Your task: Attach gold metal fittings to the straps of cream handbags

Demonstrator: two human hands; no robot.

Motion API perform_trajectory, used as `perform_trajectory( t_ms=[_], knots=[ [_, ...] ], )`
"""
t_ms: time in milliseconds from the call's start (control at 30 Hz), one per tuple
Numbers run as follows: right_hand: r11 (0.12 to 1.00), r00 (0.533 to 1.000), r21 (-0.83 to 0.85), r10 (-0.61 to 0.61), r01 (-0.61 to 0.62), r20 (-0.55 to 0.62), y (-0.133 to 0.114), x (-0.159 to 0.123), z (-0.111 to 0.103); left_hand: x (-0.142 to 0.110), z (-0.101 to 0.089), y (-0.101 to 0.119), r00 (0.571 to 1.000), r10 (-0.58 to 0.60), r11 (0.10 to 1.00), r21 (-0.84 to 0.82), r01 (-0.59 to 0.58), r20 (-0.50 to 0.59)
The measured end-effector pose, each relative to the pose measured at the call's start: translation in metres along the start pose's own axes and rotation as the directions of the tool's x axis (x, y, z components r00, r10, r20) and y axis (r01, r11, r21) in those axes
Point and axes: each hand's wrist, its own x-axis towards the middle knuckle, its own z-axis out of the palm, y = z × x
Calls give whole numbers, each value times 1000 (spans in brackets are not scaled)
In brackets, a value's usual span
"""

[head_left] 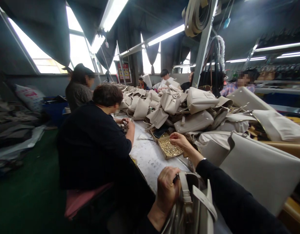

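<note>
Above the small gold studs (170,149), my right hand (180,141) shows no clear grip; my left hand (167,187) clasps the likely supple handbag (206,221) up top.

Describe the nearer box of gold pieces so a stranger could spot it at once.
Find the heap of pale bags, then the whitish tabletop beside it. There, with the right hand at its edge, sits a shallow box of tiny gold pieces, nearer than the box behind.

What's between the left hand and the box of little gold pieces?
Just a short, bare stretch of the pale, marked tabletop between the left hand and the box, in the head view.
</note>
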Motion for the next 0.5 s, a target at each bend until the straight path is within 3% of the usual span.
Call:
perform_trajectory(
  t_ms=[200, 300, 400, 500],
  knots=[
    [895, 993, 446, -69, 18, 98, -28, -65, -12, 3, -11, 10, 997, 58, 997, 47, -61, 52],
    [834, 988, 552, -68, -21, 140, -34, -105, -25, 8, -19, 21, 989, 142, 989, 33, -143, 41],
    [764, 964, 635, -68, -116, 258, -33, -140, -39, 13, -28, 33, 980, 196, 980, -31, -195, 42],
    [781, 937, 617, -138, -95, 320, -30, -165, -54, 16, -34, 43, 961, 262, 958, -147, -247, 87]
  ],
)
